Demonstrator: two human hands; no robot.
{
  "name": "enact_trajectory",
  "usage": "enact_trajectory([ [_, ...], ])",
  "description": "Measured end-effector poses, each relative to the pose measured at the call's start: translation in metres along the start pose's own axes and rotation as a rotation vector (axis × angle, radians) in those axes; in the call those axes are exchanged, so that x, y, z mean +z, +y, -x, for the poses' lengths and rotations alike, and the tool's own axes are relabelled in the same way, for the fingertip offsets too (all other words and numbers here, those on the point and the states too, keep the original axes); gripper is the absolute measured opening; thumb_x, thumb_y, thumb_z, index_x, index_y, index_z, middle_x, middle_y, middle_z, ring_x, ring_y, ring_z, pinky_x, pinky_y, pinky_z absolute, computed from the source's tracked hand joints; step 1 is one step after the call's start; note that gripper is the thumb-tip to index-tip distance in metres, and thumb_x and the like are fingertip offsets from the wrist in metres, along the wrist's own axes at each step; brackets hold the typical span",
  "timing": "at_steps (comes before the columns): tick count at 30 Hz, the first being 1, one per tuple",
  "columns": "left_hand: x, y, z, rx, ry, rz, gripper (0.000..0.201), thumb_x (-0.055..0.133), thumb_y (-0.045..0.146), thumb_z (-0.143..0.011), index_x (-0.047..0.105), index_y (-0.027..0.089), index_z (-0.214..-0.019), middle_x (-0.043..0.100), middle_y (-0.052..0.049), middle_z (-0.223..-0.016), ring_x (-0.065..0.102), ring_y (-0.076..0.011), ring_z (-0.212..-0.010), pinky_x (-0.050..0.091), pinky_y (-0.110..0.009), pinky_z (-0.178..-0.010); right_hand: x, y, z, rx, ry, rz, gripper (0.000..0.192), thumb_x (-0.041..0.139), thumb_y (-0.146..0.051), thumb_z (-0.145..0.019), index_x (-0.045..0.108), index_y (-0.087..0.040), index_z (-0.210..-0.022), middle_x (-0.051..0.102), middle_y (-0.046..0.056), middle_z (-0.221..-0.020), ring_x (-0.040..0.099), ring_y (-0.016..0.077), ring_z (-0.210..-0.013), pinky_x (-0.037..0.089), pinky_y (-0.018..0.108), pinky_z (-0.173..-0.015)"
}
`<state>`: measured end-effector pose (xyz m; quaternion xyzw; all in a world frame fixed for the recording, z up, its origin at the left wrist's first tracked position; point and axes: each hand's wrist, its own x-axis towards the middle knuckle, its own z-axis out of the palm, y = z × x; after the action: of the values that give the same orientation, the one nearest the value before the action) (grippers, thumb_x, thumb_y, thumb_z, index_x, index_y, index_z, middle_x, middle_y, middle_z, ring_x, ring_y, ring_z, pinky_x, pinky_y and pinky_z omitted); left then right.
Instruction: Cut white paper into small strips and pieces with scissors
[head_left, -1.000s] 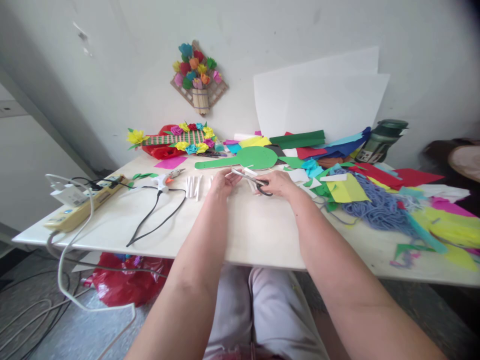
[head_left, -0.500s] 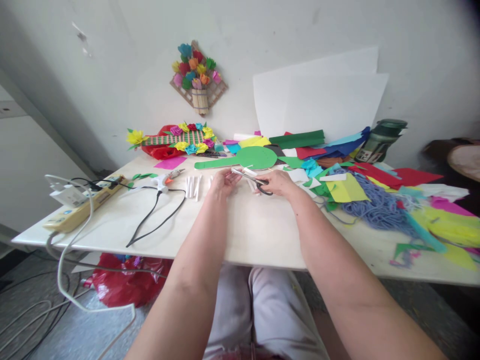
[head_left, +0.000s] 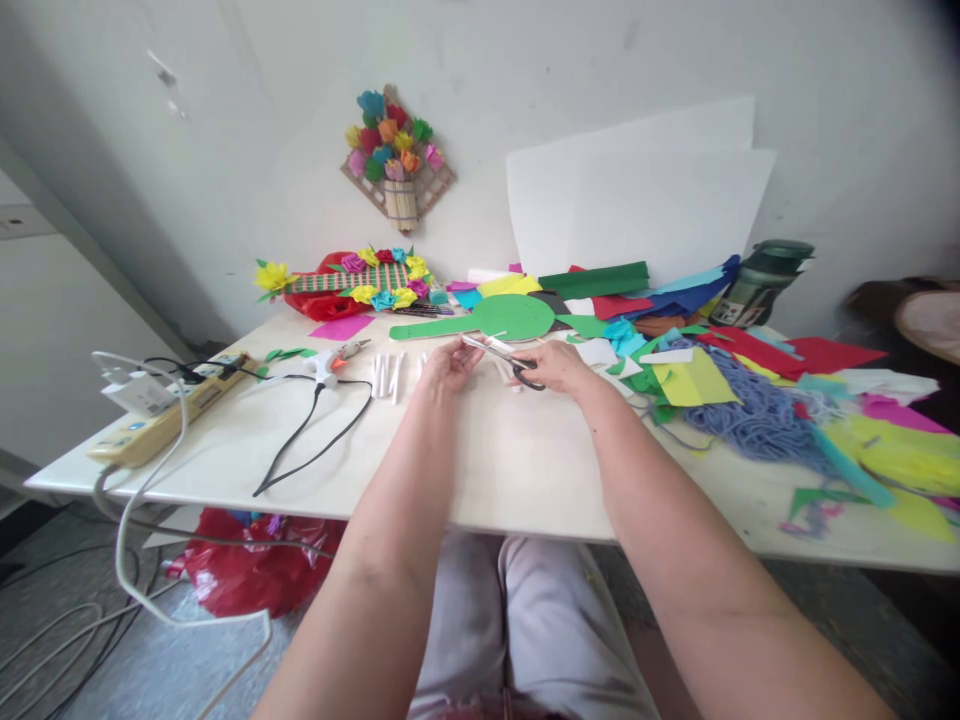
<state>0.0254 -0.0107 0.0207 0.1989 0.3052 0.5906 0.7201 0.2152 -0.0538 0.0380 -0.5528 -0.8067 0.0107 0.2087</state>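
Two bare forearms reach out over a pale desk (head_left: 517,470) set against a white wall. Large white sheets (head_left: 637,205) lean on that wall at the back, with a paper-flower hanging (head_left: 396,152) fixed to the wall to their left. Across the right half of the desk lies a spread of coloured paper scraps (head_left: 705,375) and a tangle of blue yarn (head_left: 757,415); a dark green bottle (head_left: 761,280) stands behind them. On the left edge sits a yellowish power strip (head_left: 169,408) with cables, and near it a glue gun (head_left: 330,360) with a black cord. A green paddle-shaped cutout (head_left: 495,316) lies just beyond the hands, and a row of small white paper rolls (head_left: 388,375) lies left of them.

The right hand (head_left: 559,367) has its fingers closed through the dark handles of the scissors (head_left: 506,357), whose blades point left and stand slightly parted. The left hand (head_left: 448,364) is curled at the blade tips, fingers pinched on a small white piece (head_left: 495,342) too small to make out clearly.
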Motion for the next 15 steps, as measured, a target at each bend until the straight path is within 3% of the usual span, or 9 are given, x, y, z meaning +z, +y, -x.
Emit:
enact_trajectory([
  [9,-0.0005,-0.001,-0.0031,0.012,0.01,0.041,0.011,0.048,0.008,-0.081,0.055,0.012,-0.073,0.066,-0.009,-0.07,0.067,-0.0176,-0.078,0.053,-0.029,-0.077,0.0022,-0.0009,-0.0008,0.004,0.017,-0.026,0.045,0.061,-0.05,-0.065,0.068,-0.033,-0.105,0.071,-0.002,-0.077,0.057,0.0127,-0.064,0.031,0.021,-0.053],
  [15,-0.0016,-0.0007,-0.0047,0.023,0.007,0.055,0.012,0.048,0.007,-0.081,0.055,0.013,-0.073,0.066,-0.007,-0.068,0.067,-0.0163,-0.075,0.053,-0.029,-0.077,0.0036,-0.0013,-0.0012,-0.012,0.025,0.027,0.044,0.058,-0.049,-0.067,0.066,-0.034,-0.108,0.072,-0.001,-0.086,0.061,0.0168,-0.077,0.035,0.022,-0.057],
])
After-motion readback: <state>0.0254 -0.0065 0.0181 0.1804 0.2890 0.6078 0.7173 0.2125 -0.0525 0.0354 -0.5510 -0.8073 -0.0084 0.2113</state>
